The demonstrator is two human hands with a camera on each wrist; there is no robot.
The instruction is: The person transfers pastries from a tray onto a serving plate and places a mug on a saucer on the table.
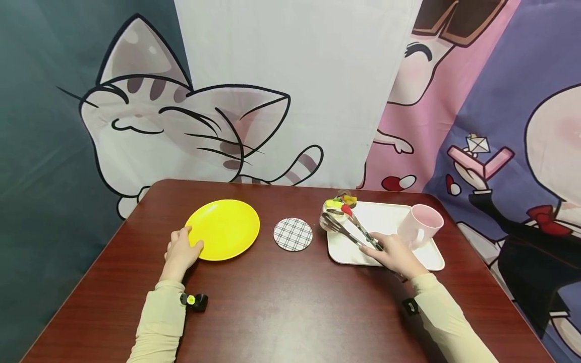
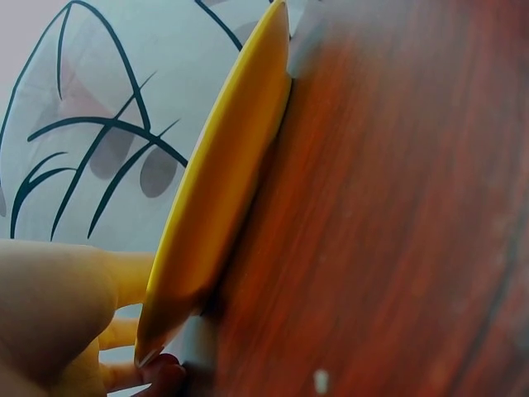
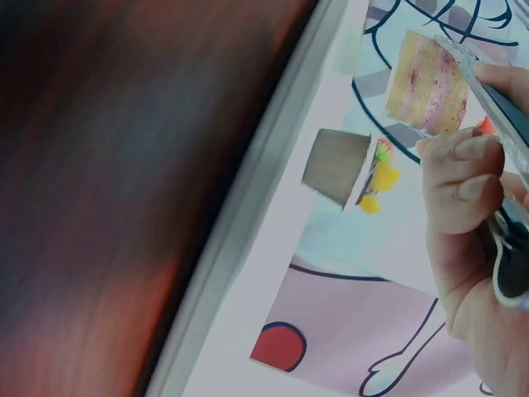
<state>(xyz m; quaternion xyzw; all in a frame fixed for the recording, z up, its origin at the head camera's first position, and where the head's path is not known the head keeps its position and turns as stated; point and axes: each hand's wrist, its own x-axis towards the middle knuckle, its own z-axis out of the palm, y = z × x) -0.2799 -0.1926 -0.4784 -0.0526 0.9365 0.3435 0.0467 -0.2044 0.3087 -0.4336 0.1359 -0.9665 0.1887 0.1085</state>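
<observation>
My left hand (image 1: 180,254) pinches the left rim of a round yellow plate (image 1: 224,229). In the left wrist view, the fingers sit around the plate's edge, and its underside faces the camera near the tabletop. With my right hand (image 1: 392,252) I hold metal tongs (image 1: 349,233) over the left part of a white tray (image 1: 379,217). Between the tongs' ends is a layered pink and yellow cake slice (image 3: 426,83), raised above the tray in the right wrist view. A small grey cup dessert (image 3: 335,165) with yellow and red topping stands on the tray.
A pink mug (image 1: 424,224) stands on the tray's right side, close to my right hand. A round checked coaster (image 1: 292,234) lies between plate and tray. The brown table (image 1: 281,302) ends before a printed cartoon cloth (image 1: 295,75).
</observation>
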